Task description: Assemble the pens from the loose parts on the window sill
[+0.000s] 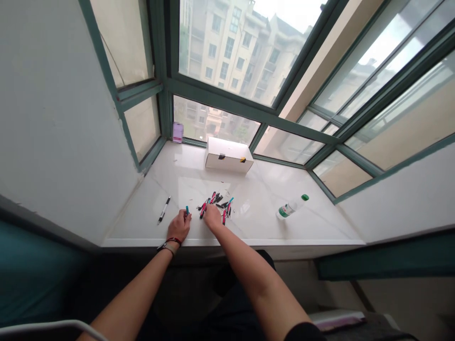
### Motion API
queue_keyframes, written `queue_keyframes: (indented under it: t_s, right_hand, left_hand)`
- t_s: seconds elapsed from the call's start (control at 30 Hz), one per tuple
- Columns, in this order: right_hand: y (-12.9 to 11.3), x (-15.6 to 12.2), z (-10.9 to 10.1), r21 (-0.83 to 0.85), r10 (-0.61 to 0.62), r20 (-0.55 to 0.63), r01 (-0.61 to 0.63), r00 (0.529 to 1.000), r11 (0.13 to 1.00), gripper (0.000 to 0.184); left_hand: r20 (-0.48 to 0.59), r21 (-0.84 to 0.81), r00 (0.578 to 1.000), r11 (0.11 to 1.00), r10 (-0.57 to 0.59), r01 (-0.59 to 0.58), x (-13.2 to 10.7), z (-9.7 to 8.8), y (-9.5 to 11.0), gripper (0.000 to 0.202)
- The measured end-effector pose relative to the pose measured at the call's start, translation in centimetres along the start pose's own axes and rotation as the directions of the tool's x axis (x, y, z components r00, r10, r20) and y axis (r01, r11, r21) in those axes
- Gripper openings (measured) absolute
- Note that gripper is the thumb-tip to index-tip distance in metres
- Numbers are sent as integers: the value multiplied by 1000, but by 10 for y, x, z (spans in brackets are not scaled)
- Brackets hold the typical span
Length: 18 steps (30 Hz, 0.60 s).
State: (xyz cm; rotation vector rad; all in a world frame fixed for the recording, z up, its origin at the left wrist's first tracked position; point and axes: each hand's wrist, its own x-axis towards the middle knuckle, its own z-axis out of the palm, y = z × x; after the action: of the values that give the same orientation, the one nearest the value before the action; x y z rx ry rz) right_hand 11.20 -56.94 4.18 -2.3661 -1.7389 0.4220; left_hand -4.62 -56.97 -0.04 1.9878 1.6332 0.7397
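Note:
Near the front of the white windowsill, my left hand (179, 224) is closed on a small teal pen part (187, 209), which stands upright between thumb and fingers. To its right, my right hand (212, 216) is at the near side of a pile of pen parts (218, 199) in black, pink and teal. Its fingers are curled among the pieces; what they hold, if anything, is hidden behind the hand. One pink and black pen piece (223, 217) lies just right of that hand. Left of my left hand, a whole black and white pen (164, 210) lies by itself.
A white box (228, 157) stands at the back against the window. Toward the right is a clear plastic bottle (287, 209) with a green cap and label. A purple packet (178, 132) leans in the back left corner. The sill's front edge (234, 246) runs below my hands.

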Motion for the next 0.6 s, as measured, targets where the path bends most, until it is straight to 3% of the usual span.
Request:
queue_keyframes:
  t_s: [0.33,0.47,0.6]
  right_hand:
    - [8,4,7,25,-115,36,114,993,993,22]
    - [8,12,-2,284,-131,7,123,991,951,12]
    - [-4,21,-20,604,-140,-21,124,990,787,19]
  left_hand:
    - [-16,4,999,1000,29,-29,-1,-1,1,25]
    - [-26,9,998,998,55,-54,-2,-2,2,25]
    - [-27,28,996,996,87,-87,-3,-3,3,26]
